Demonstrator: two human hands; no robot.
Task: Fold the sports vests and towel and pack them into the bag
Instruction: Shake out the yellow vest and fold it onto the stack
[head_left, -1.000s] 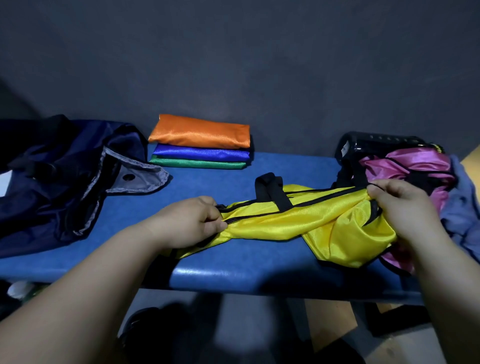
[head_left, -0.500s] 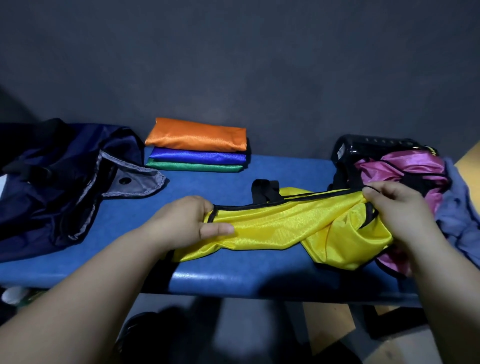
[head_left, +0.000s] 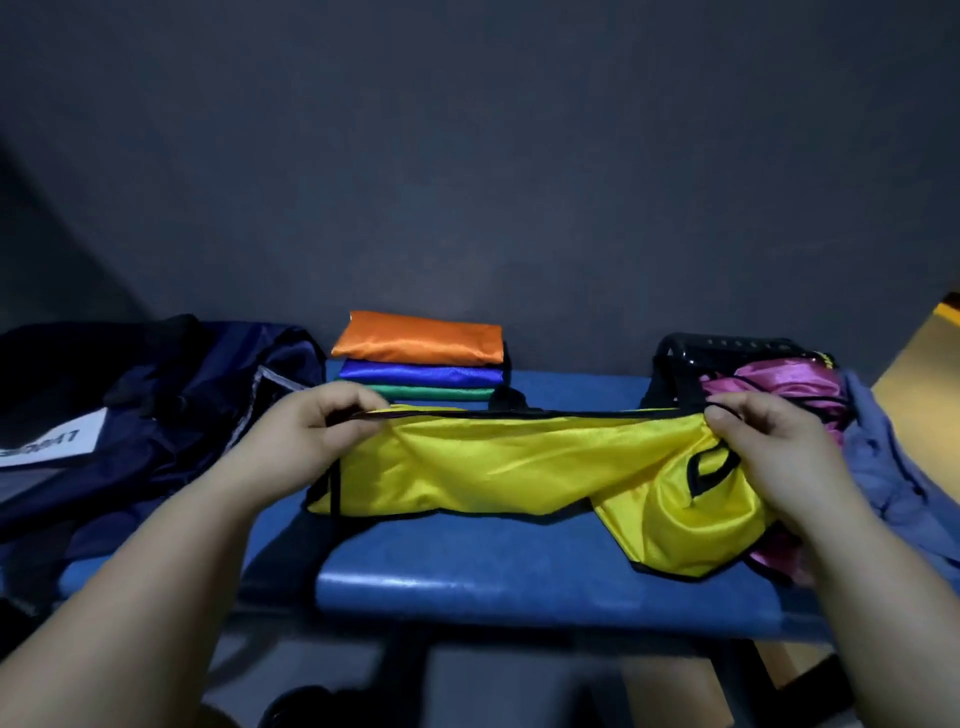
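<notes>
Now the vest (head_left: 519, 467) lies near the table's (head_left: 519, 587) front edge, bag (head_left: 156, 405) left, stack (head_left: 421, 364) behind; we pinch its top hem with left grip (head_left: 317, 431) and right grip (head_left: 769, 447).

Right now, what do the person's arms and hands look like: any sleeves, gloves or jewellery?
Both arms are bare. The left hand and right hand wear no gloves, and no rings show. Up to the frame's edge there are no sleeves, watch or bands.

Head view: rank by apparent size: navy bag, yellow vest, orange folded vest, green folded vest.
1-2. navy bag, yellow vest: alike, bag cut by frame edge, unranked.
3. orange folded vest.
4. green folded vest, only an edge showing.
</notes>
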